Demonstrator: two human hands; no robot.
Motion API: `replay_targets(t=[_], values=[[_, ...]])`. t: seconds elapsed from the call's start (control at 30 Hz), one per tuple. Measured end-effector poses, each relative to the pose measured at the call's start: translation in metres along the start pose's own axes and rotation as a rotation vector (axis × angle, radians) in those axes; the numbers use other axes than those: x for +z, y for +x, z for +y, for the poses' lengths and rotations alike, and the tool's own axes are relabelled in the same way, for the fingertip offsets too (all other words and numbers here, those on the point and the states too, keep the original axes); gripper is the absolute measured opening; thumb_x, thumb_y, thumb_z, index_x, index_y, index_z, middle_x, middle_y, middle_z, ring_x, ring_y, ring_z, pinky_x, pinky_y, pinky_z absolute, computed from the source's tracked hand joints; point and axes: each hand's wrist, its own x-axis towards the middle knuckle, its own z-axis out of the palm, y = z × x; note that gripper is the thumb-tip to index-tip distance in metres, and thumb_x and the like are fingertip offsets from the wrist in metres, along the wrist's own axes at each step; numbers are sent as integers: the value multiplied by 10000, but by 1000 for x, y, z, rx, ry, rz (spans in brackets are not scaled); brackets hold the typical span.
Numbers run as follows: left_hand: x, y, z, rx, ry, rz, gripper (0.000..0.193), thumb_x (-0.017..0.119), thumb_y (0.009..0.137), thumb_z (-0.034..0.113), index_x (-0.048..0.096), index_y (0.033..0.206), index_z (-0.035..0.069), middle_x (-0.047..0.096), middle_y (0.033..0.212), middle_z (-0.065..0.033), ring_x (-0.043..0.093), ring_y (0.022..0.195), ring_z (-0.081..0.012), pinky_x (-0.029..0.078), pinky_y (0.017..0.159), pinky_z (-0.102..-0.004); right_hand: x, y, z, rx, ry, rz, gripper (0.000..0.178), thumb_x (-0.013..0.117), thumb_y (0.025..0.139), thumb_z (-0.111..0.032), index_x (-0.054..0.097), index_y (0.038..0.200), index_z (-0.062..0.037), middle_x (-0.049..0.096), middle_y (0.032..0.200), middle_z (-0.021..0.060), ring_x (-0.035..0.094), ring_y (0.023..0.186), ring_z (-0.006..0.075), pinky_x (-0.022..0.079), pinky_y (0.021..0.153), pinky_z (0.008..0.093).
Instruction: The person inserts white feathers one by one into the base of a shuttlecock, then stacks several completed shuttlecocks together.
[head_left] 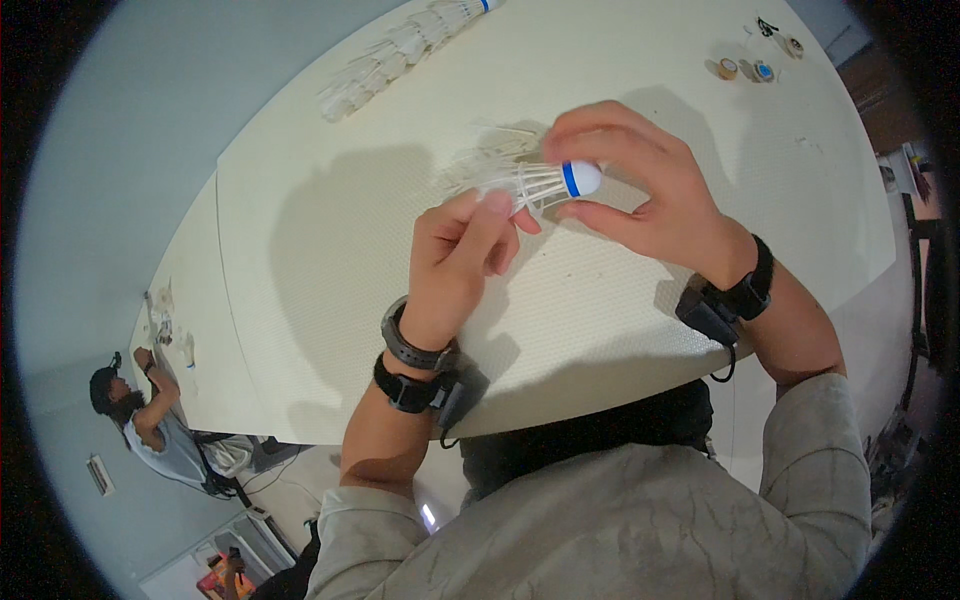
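Observation:
A white feather shuttlecock (pixel 582 179) with a blue band round its cork is held just over the table, cork pointing right. My left hand (pixel 452 255) is closed on its feather skirt, pinching it between thumb and fingers. Around the cork end curves my right hand (pixel 660 185), its thumb below and fingers above, spread apart; whether a fingertip touches the shuttlecock is unclear. The feathers look ragged at their ends, and my left fingers partly hide them.
On the pale textured table (pixel 340 310), a stack of nested shuttlecocks (pixel 405 52) lies at the far left. Small rolls of tape (pixel 727 69) and a blue-centred roll (pixel 764 71) sit at the far right. Another person (pixel 165 435) works at the table's left end.

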Motion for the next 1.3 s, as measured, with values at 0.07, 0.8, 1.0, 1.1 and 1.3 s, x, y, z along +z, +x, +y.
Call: replay_targets(t=[0.07,0.8,1.0,1.1,1.3], values=[[-1,0,-3,35,11,11,356,527,1077,235,705,894,-12,518,617,29,405,565,-48,324,533,-231,0,0,-2,92,52,60,283,766,844,-36,720,1118,-92,682,1106,52,661,934,176,549,725,299],[-10,-1,-6,244,38,126,345,540,1067,227,704,893,-21,621,687,-49,446,558,-59,292,499,-234,-19,1,21,203,55,65,267,770,913,-128,727,1168,-64,732,1013,52,676,877,124,564,714,256],[-28,20,-6,26,236,120,397,541,1076,293,709,890,-15,534,630,21,368,551,-49,266,519,-247,-18,-1,32,381,151,162,293,745,947,-138,708,1231,-77,706,1033,25,635,889,83,530,707,217],[-33,24,-7,-79,336,125,399,583,1058,314,732,873,-6,529,612,34,385,556,-47,287,528,-240,-14,-3,30,375,131,148,279,740,952,-142,711,1222,-79,695,1006,15,618,866,67,516,683,213],[-40,23,-10,16,791,326,398,664,1018,328,756,825,-7,505,551,39,383,528,-48,290,487,-256,-14,0,23,368,78,86,277,738,946,-132,710,1216,-76,700,1030,20,623,860,69,525,682,215]])
